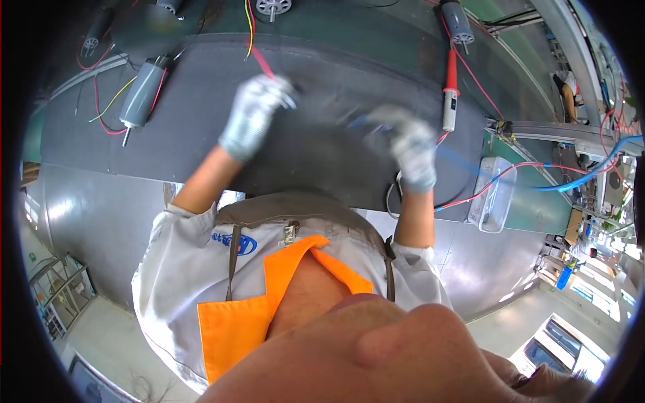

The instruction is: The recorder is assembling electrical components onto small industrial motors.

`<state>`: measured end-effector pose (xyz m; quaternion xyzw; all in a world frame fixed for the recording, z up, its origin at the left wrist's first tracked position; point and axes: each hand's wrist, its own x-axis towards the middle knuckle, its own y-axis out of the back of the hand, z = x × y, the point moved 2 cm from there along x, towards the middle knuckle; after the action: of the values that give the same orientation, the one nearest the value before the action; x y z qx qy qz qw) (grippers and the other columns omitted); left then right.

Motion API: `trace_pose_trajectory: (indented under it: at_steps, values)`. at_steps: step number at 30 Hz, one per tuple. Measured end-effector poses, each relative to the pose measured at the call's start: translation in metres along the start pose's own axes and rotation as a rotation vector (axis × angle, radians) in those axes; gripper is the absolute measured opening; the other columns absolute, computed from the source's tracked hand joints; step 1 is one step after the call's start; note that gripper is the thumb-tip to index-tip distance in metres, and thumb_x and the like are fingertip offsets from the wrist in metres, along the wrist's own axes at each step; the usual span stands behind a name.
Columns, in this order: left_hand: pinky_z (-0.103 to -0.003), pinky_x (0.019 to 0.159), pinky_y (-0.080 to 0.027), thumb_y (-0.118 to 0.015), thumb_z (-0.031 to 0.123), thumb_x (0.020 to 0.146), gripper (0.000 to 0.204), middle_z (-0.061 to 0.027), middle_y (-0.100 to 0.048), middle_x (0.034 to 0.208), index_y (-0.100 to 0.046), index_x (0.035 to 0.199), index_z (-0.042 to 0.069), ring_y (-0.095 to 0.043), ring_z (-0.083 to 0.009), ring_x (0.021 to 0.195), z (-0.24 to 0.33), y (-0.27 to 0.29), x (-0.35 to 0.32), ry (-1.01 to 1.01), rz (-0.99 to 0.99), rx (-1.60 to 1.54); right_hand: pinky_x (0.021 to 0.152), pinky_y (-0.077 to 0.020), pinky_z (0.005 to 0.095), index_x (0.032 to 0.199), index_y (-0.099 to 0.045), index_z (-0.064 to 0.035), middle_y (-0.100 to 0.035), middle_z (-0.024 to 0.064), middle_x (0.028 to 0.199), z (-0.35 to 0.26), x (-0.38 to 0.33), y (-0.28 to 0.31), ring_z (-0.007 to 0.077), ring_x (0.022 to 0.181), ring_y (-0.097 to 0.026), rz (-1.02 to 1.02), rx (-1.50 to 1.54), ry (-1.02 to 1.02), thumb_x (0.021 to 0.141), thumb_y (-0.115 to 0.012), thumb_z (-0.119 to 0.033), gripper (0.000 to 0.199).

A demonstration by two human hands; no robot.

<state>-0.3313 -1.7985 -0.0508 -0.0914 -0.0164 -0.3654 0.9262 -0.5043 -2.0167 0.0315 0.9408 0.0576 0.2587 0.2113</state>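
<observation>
My left hand (259,111), in a whitish work glove, is raised over the dark mat with its fingers pinched together. A red wire (262,60), smeared by motion, runs into those fingers. My right hand (411,144), gloved too, is badly blurred; its fingers curl around something with a bluish tip that I cannot make out. A blue hose (463,164) trails from the right side toward this hand. Beyond the left hand a yellow wire (248,37) hangs near a grey motor (273,7).
A grey motor (143,94) with coloured wires lies at the left of the dark mat (322,151). Another motor (458,25) is at the far right, above a red-and-white test probe (450,94). A clear plastic tray (494,201) sits at the right edge near a metal frame (571,131).
</observation>
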Motion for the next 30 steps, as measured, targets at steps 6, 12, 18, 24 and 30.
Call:
trace_pose_trajectory:
  at_steps: [6, 12, 18, 24, 30]
  values:
    - [-0.046, 0.071, -0.056, -0.078, 0.04, 0.078, 0.046, -0.0177, -0.069, 0.102, -0.069, 0.112, 0.011, -0.069, -0.0321, 0.086, 0.127, 0.223, -0.005, -0.111, 1.143, 2.123, 0.074, -0.0568, 0.0346, 0.131, -0.058, -0.0005, -0.069, 0.0181, 0.103, 0.106, 0.024, 0.011, 0.0222, 0.092, -0.07, 0.109, -0.017, -1.059, 0.094, -0.066, -0.03, 0.049]
    - [-0.047, 0.095, -0.049, -0.078, 0.02, 0.078, 0.05, -0.0198, -0.061, 0.125, -0.063, 0.123, 0.005, -0.059, -0.0367, 0.114, 0.096, 0.175, -0.002, -0.57, 0.942, 1.799, 0.09, -0.0534, 0.0412, 0.149, -0.038, -0.0036, -0.063, 0.0231, 0.128, 0.136, 0.245, 0.048, 0.033, 0.112, -0.066, 0.264, -1.078, -0.88, 0.094, -0.064, -0.028, 0.067]
    - [-0.046, 0.104, -0.043, -0.076, 0.013, 0.078, 0.06, -0.0173, -0.054, 0.135, -0.055, 0.134, 0.007, -0.052, -0.037, 0.123, 0.056, 0.051, 0.065, -0.56, 0.348, 1.241, 0.088, -0.0535, 0.0481, 0.152, -0.028, -0.0007, -0.066, 0.0263, 0.121, 0.37, 0.278, 0.074, 0.0408, 0.108, -0.066, 0.636, -1.106, -0.805, 0.096, -0.051, -0.027, 0.067]
    - [-0.043, 0.101, -0.046, -0.072, 0.01, 0.083, 0.053, -0.0154, -0.057, 0.131, -0.056, 0.134, 0.008, -0.055, -0.0348, 0.119, 0.043, 0.053, 0.063, -0.535, 0.264, 1.074, 0.079, -0.0563, 0.0486, 0.156, -0.015, 0.0008, -0.07, 0.0252, 0.109, 0.306, 0.23, 0.071, 0.0407, 0.096, -0.07, 0.43, -0.882, -1.009, 0.096, -0.043, -0.02, 0.069]
    - [-0.043, 0.099, -0.047, -0.068, 0.009, 0.086, 0.046, -0.0142, -0.062, 0.123, -0.059, 0.13, 0.007, -0.06, -0.0332, 0.113, 0.046, 0.013, 0.073, -0.639, 0.202, 0.958, 0.072, -0.0585, 0.0383, 0.149, -0.033, -0.0075, -0.067, 0.0124, 0.095, 0.212, 0.093, 0.088, 0.0254, 0.085, -0.071, 0.686, -0.024, -1.072, 0.09, -0.067, -0.017, 0.068]
